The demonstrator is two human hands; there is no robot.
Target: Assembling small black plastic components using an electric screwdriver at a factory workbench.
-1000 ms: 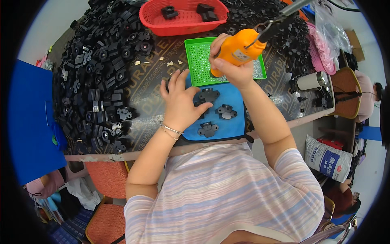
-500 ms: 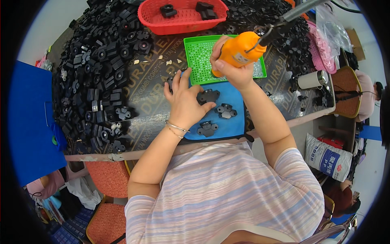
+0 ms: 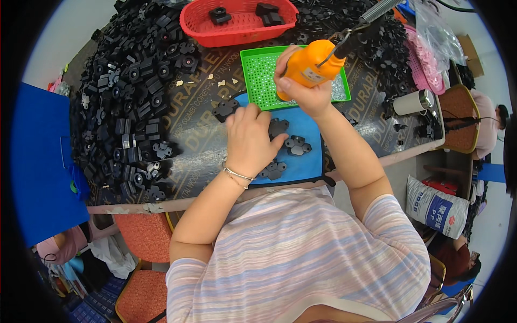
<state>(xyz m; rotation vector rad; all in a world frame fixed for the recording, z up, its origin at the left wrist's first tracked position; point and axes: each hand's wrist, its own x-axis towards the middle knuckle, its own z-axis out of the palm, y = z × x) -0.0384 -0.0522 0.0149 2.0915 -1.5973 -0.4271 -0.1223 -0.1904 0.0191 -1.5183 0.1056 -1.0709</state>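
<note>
My right hand [image 3: 306, 92] grips an orange electric screwdriver [image 3: 313, 63] hung from a coiled spring, its lower end over the green perforated tray [image 3: 246, 75]. Bent over the blue mat [image 3: 306, 171], my left hand [image 3: 249, 135] has thumb and fingers closed around the near side of a dark plastic part [image 3: 278, 127]. Its fingertips are partly hidden. To the right lies another such part [image 3: 297, 145], and a third part [image 3: 273, 170] sits below my wrist, partly covered. Beyond my fingers a black part [image 3: 225, 110] rests at the mat's far left corner.
A large heap of black parts [image 3: 134, 102] covers the table's left side. At the back stands a red basket [image 3: 237, 37] with a few black pieces. A white bottle [image 3: 412, 104] lies at the right, near a pink basket [image 3: 420, 64]. Small light scraps [image 3: 221, 83] dot the tabletop.
My left hand's spread fingers have drawn in, uncovering the black part at the far left corner and covering some of the nearest one. The screwdriver has shifted slightly left in view.
</note>
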